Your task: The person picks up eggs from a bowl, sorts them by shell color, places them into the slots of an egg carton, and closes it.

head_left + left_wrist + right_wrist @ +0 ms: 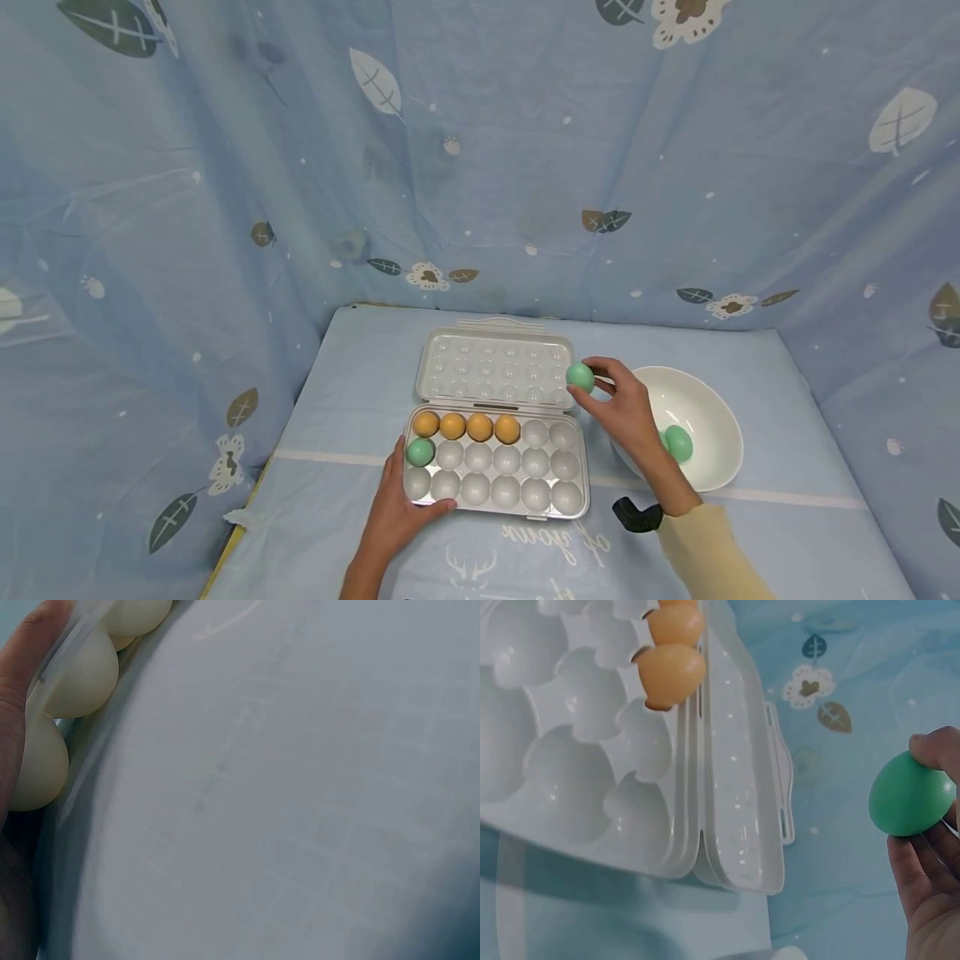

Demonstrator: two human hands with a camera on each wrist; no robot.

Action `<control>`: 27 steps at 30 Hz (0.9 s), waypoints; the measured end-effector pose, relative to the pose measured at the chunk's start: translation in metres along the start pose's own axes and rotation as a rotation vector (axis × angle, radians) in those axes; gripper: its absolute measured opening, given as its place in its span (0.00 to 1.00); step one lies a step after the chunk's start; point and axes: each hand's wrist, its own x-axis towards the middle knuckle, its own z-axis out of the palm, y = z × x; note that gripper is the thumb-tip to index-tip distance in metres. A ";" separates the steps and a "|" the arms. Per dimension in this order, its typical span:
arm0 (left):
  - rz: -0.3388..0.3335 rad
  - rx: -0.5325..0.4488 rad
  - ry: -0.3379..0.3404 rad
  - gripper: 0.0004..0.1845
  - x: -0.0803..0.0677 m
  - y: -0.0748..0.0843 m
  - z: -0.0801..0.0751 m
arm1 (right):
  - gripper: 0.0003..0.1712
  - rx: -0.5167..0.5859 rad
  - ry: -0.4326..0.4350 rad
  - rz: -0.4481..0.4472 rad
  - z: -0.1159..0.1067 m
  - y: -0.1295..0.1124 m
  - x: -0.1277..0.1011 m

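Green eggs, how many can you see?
3: one green egg pinched in the right hand, one in the egg tray, one in the white bowl; none seems hidden.

From my head view, my right hand (pixel 626 412) partly covers the second green egg (pixel 678 442) in the white round bowl (pixel 712 417). My left wrist camera shows only a corner of the white plastic egg tray (pixel 71 671), blurred. In the right wrist view only the bowl's rim (pixel 769 953) peeks in, and the frame edge crops my fingers (pixel 930 870).
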 end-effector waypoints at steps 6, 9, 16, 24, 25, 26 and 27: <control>-0.007 0.000 -0.009 0.79 0.000 0.000 -0.001 | 0.28 0.012 -0.034 -0.029 0.014 -0.003 0.001; -0.007 -0.009 -0.010 0.79 0.001 -0.001 -0.001 | 0.28 0.024 -0.049 -0.028 0.021 -0.006 0.002; 0.010 -0.012 -0.010 0.79 0.002 -0.002 -0.002 | 0.27 0.053 -0.084 -0.009 0.037 -0.016 0.002; 0.011 0.001 -0.008 0.79 0.001 -0.003 -0.001 | 0.27 0.081 -0.106 -0.037 0.053 -0.022 0.002; 0.012 0.003 -0.009 0.79 0.001 -0.003 -0.001 | 0.27 0.088 -0.107 -0.040 0.054 -0.022 0.002; 0.013 0.005 -0.010 0.79 0.001 -0.003 -0.001 | 0.26 0.093 -0.109 -0.042 0.055 -0.023 0.002; 0.012 0.007 -0.011 0.79 0.002 -0.003 -0.002 | 0.26 0.094 -0.112 -0.044 0.057 -0.023 0.002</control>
